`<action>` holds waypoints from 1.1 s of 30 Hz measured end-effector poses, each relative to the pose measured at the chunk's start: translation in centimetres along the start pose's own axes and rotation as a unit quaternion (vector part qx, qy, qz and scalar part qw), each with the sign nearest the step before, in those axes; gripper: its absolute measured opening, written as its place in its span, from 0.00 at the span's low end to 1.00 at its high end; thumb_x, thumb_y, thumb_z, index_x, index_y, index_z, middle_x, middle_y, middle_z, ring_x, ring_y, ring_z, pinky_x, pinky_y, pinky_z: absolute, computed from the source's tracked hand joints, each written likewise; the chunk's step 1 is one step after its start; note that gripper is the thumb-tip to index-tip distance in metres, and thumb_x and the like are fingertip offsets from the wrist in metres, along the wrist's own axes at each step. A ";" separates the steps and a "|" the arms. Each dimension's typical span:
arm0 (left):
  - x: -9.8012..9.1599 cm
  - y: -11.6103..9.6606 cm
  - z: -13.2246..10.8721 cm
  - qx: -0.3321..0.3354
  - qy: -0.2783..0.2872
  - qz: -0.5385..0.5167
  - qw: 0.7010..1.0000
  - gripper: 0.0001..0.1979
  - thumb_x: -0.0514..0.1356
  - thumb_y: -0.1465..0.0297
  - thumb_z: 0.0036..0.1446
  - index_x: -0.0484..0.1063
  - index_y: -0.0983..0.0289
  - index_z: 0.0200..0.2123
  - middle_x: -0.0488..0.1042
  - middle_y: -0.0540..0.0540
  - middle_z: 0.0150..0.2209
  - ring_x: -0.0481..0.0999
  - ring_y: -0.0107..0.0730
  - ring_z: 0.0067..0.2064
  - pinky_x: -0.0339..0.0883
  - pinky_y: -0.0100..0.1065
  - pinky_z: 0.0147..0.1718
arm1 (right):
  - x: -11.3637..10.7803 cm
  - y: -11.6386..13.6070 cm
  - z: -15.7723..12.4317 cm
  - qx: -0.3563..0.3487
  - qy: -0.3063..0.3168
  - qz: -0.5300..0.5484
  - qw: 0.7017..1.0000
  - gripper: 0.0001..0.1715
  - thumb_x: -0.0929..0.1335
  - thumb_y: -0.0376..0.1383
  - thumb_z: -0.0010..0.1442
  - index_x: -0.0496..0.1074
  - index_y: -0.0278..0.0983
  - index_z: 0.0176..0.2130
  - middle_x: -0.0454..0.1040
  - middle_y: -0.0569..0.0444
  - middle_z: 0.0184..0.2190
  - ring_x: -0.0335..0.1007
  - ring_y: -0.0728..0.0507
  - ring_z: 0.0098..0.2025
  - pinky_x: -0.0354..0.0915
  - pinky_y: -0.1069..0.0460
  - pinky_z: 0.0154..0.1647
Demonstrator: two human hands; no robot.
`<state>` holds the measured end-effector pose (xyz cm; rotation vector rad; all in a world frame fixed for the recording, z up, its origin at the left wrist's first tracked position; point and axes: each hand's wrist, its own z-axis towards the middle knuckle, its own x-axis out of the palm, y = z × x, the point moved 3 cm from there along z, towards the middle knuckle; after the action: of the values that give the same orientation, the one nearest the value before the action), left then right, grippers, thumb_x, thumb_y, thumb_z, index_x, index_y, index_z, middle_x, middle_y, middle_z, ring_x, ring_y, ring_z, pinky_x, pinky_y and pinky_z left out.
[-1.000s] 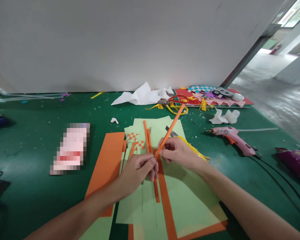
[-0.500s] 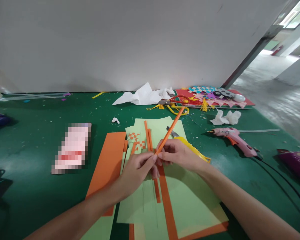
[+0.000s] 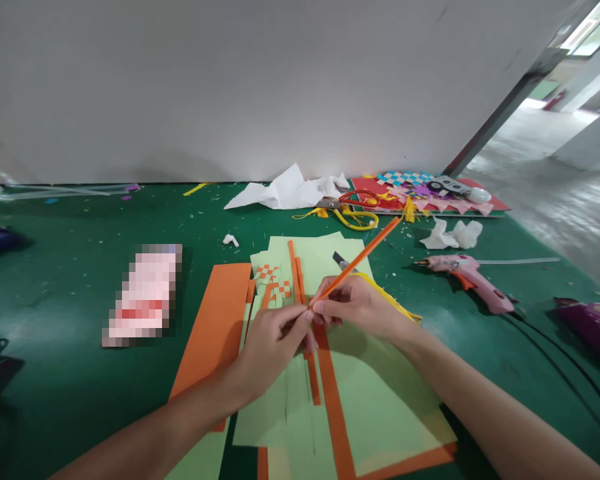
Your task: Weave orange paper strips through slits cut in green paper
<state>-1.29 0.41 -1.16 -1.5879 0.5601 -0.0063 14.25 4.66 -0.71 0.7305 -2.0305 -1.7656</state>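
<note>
An orange paper strip point(image 3: 364, 254) slants up to the right from the pinched fingertips of my right hand point(image 3: 356, 301). My left hand point(image 3: 276, 340) is closed beside it, thumb and forefinger pressed at the strip's lower end. Both hands meet above light green paper sheets point(image 3: 390, 400). More orange strips point(image 3: 336, 407) lie on the sheets, partly hidden under my hands. Two small orange-and-white checkered pieces point(image 3: 281, 289) rest just beyond my left hand. A large orange sheet point(image 3: 220, 313) lies to the left. A yellow-handled cutter point(image 3: 387, 297) is partly behind my right hand.
On the green table point(image 3: 70, 280) are a pixelated pink item point(image 3: 147, 297), a white earbud point(image 3: 231, 240) and white tissue point(image 3: 285, 190). Scissors point(image 3: 355, 219) lie near a red folder point(image 3: 495, 199) with paper decorations. A corded pink glue gun point(image 3: 473, 280) sits right.
The orange strip has tilted lower, its free end swinging to the right. My right hand has turned slightly. My left hand stays nearly in the same place.
</note>
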 end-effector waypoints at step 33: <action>0.0 0.0 0.1 -0.011 0.015 -0.032 0.999 0.19 0.49 0.65 0.65 0.67 0.63 0.24 0.72 0.50 0.20 0.73 0.28 0.25 0.62 0.28 0.27 | 0.1 0.1 0.2 0.016 0.025 -0.041 0.999 0.05 0.66 0.32 0.56 0.72 0.35 0.29 0.70 0.58 0.21 0.66 0.52 0.23 0.60 0.57 0.22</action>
<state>-1.23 0.49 -1.19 -1.6278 0.5341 -0.0717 14.04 4.79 -0.66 0.8707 -2.0282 -1.7446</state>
